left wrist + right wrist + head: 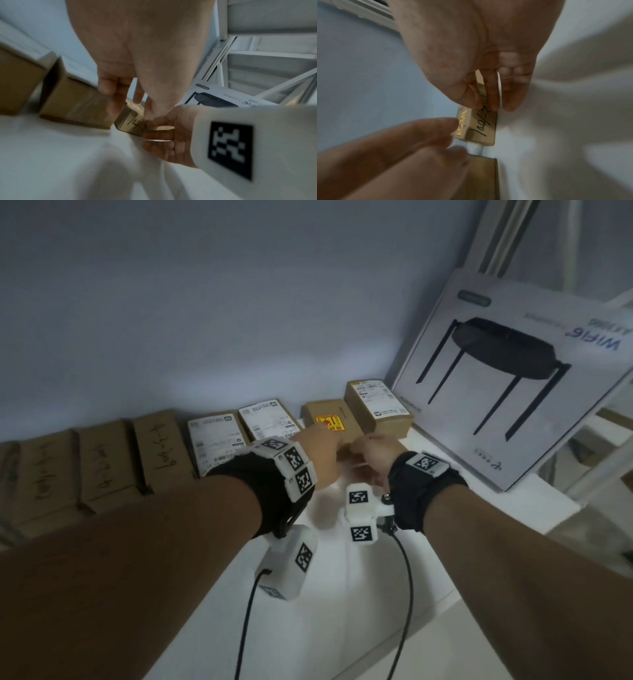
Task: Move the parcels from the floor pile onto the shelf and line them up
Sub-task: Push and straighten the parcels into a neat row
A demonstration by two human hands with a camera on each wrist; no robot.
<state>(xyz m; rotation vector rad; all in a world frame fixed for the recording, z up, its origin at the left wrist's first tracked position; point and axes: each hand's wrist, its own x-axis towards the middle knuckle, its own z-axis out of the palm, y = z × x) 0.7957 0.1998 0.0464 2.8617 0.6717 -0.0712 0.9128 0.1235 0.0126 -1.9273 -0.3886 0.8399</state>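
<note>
A small brown parcel (pixel 327 421) with a yellow and red sticker on top lies on the white shelf (pixel 308 611), in the row against the wall. Its front face (pixel 483 128) bears handwritten black marks. My left hand (pixel 322 441) grips it from the left, fingers (pixel 116 98) down its left side and thumb on the front. My right hand (pixel 366 453) pinches its right front end, with the thumb on top and the fingers (pixel 489 97) on the front face. The same parcel (pixel 130 121) shows between both hands in the left wrist view.
Left of it stand two white-labelled parcels (pixel 239 433) and several brown handwritten boxes (pixel 102 467). On the right sits a taller labelled parcel (pixel 376 405), then a big white router box (pixel 513 392) leaning on the shelf frame (pixel 507 241). The pale wall (pixel 239 302) lies close behind.
</note>
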